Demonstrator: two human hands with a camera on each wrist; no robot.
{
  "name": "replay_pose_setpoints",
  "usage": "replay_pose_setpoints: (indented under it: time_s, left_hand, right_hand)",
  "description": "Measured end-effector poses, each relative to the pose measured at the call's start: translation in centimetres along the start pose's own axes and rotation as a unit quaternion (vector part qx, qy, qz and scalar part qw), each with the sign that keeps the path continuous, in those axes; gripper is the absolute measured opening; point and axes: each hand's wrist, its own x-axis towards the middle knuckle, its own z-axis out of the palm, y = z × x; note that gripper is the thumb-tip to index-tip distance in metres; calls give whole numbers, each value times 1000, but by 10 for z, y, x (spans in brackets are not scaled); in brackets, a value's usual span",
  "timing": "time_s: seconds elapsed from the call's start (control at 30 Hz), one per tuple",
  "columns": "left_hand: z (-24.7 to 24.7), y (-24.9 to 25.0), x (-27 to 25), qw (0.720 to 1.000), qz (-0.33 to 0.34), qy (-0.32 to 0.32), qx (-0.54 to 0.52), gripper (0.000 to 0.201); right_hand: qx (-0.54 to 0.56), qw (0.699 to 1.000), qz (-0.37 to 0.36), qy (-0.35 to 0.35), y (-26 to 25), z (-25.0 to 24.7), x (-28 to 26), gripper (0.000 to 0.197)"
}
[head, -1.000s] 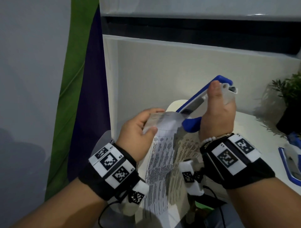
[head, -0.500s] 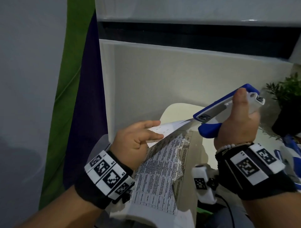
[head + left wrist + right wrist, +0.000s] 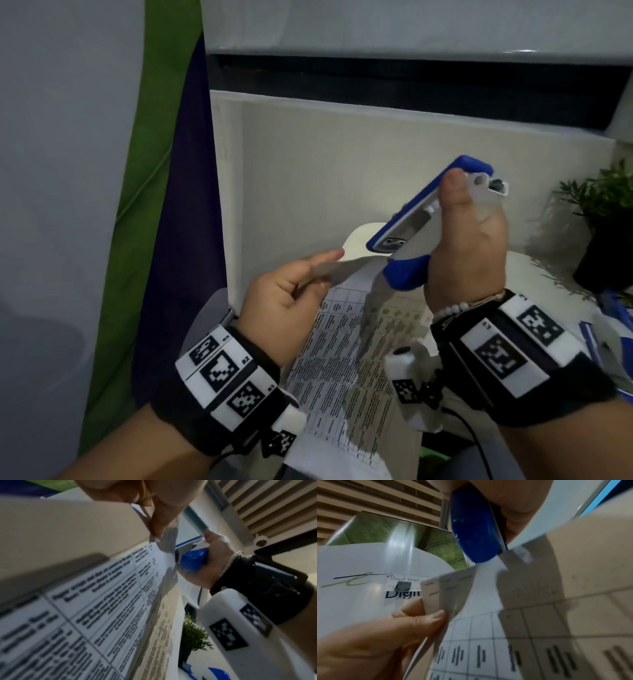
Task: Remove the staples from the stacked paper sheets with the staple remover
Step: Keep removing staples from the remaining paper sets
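Evidently the left hand pinches the folded top corner of the paper sheets, holding it taut and raised just below the staple remover, whose nose sits at that corner; the right hand's fingers wrap its handle, likely ready to squeeze.

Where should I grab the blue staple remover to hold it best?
Grip the staple remover around its back half, coming from the right, as the right hand does, thumb along the side. Its narrow nose points at the paper sheets and probably must stay free to work.
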Motion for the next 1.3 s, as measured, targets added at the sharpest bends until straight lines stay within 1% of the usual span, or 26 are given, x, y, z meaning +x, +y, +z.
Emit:
replay_pose_setpoints:
  time_s: [0.1,0.17,0.2,0.3,0.4,0.43,0.47,0.53,0.6,0.63,0.8,0.9,0.97,1.03,1.07,1.13,1.17,1.2,1.27,1.3]
  left_hand:
    - [1,4,-2,1000,-21,-2,-2,35]
    - [2,6,-3,999,-18,15,22,24]
    - [3,6,-4,999,-19,22,28,21]
    - [6,8,-7,999,-15,28,39,20]
    - [9,12,-9,999,-19,21,41,14]
    - [9,13,-10,999,-25,21,34,15]
    - [8,14,-9,999,-32,16,32,21]
    - [6,16,-9,998,-41,-11,48,39]
    - [6,23,-11,995,-54,-43,72,49]
    - [6,25,-11,994,-56,-47,81,49]
    - [4,25,-10,998,-38,-7,58,41]
    - [0,26,-10,996,-27,-16,87,38]
    - [1,27,-10,995,-44,-19,84,38]
    - [0,25,-7,993,-78,-41,74,31]
    - [-2,21,-4,991,-94,-60,69,28]
    - [-8,14,1,989,-109,-85,45,47]
    - [-13,10,3,991,-104,-79,22,56]
    - [-16,8,5,994,-92,-59,-6,59]
    - [-20,4,8,998,-56,-11,-30,56]
    - [-20,2,9,999,-28,6,-18,54]
  right_hand:
    - [-46,998,-9,-44,0,6,-3,30]
    - [-58,997,-12,-52,1,9,-5,25]
    - [-63,996,-21,-54,1,11,-5,25]
    - [-78,994,-47,-59,2,17,-6,27]
    - [-79,994,-51,-48,1,19,-8,29]
    - [-76,995,-53,-44,1,19,-8,30]
    - [-75,995,-54,-40,1,19,-8,30]
    - [-64,995,-59,-42,1,20,-9,30]
    - [-51,994,-72,-59,1,22,-12,31]
    - [-46,994,-74,-67,0,24,-14,30]
    - [-35,994,-71,-81,-1,32,-20,27]
    - [-25,993,-59,-98,-2,34,-20,29]
    - [-33,993,-53,-102,0,35,-19,30]
    - [-43,994,-37,-94,3,33,-17,28]
    - [-44,995,-17,-87,3,31,-16,27]
    - [-37,997,33,-53,2,25,-13,32]
    - [-34,998,46,-23,1,21,-9,33]
    - [-31,998,49,13,-1,17,-5,30]
    - [-28,996,42,74,-7,9,4,27]
    - [-25,995,35,92,-8,4,8,26]
